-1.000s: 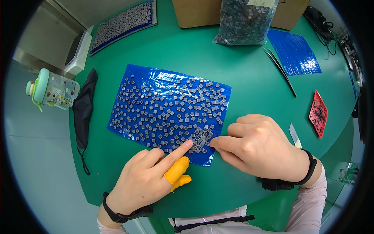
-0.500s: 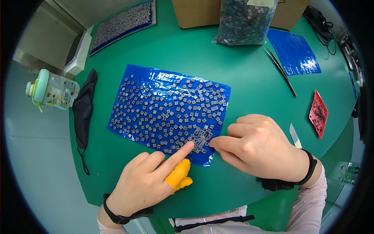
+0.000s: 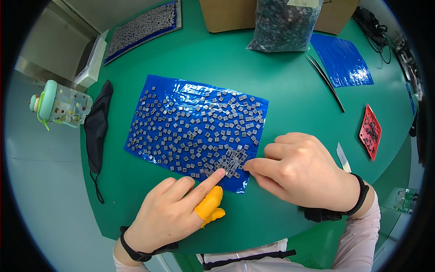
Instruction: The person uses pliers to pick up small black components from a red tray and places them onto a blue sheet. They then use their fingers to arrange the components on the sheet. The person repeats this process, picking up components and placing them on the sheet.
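- The little gray squares (image 3: 234, 158) are stuck about on a shiny blue sheet (image 3: 235, 185) in the middle of the green surface (image 3: 217, 54). Many bunch up near its bottom right corner.
- The left hand (image 3: 170, 208) pokes one long finger at that bunch. It grips nothing. Yellow covers (image 3: 208, 203) sit on two of its other fingers.
- The right hand (image 3: 299, 170) has bent fingers, with a tip on the sheet's right edge. I cannot tell if they pinch it or just press.
- To the right are a red tray (image 3: 374, 154) with dark bits in it and black tweezers (image 3: 328, 81).
- At the back, a see-through bag (image 3: 285, 27) full of small bits stands by a brown box (image 3: 229, 16).
- A black mask (image 3: 96, 131) lies on the left, beside a bottle (image 3: 72, 105).
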A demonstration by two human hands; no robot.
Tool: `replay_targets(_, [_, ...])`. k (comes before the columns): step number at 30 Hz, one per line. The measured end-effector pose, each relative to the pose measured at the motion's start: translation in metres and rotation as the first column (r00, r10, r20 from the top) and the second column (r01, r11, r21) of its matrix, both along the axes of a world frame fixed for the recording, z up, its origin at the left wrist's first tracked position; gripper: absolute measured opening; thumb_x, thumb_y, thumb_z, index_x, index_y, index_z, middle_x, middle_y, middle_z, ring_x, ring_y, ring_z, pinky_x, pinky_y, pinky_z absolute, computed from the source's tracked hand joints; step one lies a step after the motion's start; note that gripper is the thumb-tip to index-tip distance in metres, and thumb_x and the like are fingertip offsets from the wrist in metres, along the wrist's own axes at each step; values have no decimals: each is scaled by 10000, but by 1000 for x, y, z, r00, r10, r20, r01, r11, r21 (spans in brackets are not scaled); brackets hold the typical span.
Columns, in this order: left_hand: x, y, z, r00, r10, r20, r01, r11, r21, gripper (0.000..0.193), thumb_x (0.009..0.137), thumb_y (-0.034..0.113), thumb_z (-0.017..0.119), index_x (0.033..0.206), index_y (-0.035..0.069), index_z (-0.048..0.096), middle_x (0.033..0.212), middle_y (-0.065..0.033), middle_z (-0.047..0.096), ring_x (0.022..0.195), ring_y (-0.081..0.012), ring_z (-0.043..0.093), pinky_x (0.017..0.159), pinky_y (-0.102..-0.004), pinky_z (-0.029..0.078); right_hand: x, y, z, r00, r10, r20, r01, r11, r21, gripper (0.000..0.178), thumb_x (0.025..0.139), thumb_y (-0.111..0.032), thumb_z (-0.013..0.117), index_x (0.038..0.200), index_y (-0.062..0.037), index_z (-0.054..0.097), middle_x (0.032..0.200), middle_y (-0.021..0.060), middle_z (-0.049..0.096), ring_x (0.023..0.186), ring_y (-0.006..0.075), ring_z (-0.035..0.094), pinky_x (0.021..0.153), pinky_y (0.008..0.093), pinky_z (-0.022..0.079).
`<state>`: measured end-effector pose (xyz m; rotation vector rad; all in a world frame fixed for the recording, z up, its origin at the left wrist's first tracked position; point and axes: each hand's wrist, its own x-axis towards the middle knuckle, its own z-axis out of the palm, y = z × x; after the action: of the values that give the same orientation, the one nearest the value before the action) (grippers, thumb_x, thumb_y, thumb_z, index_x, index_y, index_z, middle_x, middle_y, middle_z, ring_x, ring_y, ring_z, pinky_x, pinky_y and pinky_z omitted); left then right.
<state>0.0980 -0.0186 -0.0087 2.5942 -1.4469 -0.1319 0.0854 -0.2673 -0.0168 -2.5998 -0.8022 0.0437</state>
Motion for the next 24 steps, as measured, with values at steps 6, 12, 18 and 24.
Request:
replay_targets(6, [2, 2, 0, 1000, 7, -4, -7, 1000, -7, 373, 685, 300, 811, 982, 96, 712, 1214, 37, 644, 769, -166, 540, 663, -296, 455, 0, 0, -1, 1000, -3, 25, 2, 1000, 13, 70, 756, -124, 670, 730, -68, 637, 634, 66, 581, 637, 227, 622, 608, 351, 504])
replay_targets(12, [2, 8, 11, 988, 154, 31, -151, 985, -88, 387, 699, 264, 798, 1008, 45, 717, 980, -8, 660, 695, -156, 500, 586, -296, 409, 1, 1, 0, 996, -21, 84, 16, 998, 57, 96, 759, -124, 677, 706, -70, 619, 615, 57, 558, 618, 225, 605, 592, 348, 495])
replay_targets(18, [4, 16, 9, 996, 56, 73, -48, 993, -106, 375, 703, 252, 795, 942, -29, 729, 851, -18, 666, 633, -153, 473, 526, -296, 370, 0, 1, -2, 998, -14, 55, 12, 999, 40, 102, 758, -126, 680, 701, -71, 615, 609, 56, 550, 613, 222, 599, 579, 347, 492])
replay_targets(24, [5, 18, 7, 997, 51, 50, -45, 994, -104, 382, 695, 247, 801, 934, -41, 729, 843, -21, 668, 621, -149, 467, 520, -297, 368, 0, 1, -3, 998, -17, 59, 14, 999, 52, 98, 751, -114, 680, 701, -71, 608, 601, 50, 530, 602, 220, 589, 559, 349, 485])
